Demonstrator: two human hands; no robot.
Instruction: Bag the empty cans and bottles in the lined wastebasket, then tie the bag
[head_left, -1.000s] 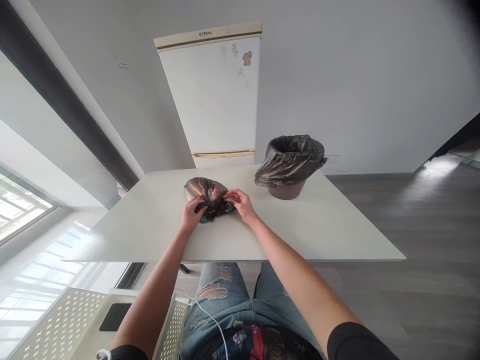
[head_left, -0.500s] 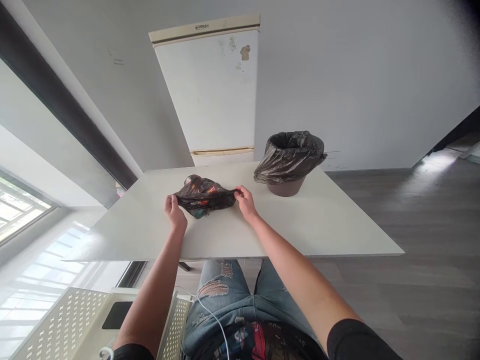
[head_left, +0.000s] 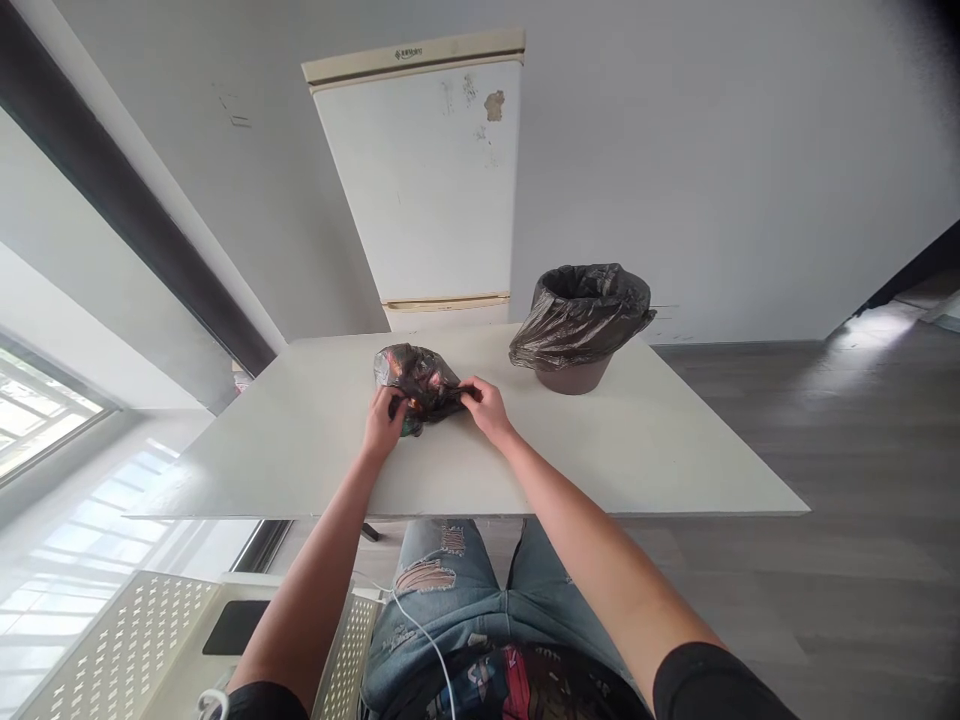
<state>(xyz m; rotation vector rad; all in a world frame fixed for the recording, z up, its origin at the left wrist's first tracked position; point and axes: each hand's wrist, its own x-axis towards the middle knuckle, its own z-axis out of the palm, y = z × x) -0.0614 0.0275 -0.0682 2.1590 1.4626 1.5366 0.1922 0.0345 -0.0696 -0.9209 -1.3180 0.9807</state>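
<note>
A thin black garbage bag [head_left: 421, 372] with colourful contents showing through lies on the white table [head_left: 600, 450]. My left hand [head_left: 385, 420] pinches the bag's near left side, its fingers curled into the plastic. At the bag's right end, my right hand [head_left: 486, 405] grips a gathered edge between thumb and fingers. What exactly is inside the bag cannot be made out. To the right of it stands a brown trash can [head_left: 574, 378], upright, lined with another black bag [head_left: 581, 325] folded over its rim.
Behind the table stands a white refrigerator [head_left: 427, 180] against a grey wall. A cream perforated rack [head_left: 135, 640] holding a dark flat object [head_left: 234, 627] is at my lower left. A white cable [head_left: 424, 630] runs across my lap.
My left hand has moved right and inward, bringing the bag's ends closer together. The bag looks more bunched up, while my right hand has barely shifted.
</note>
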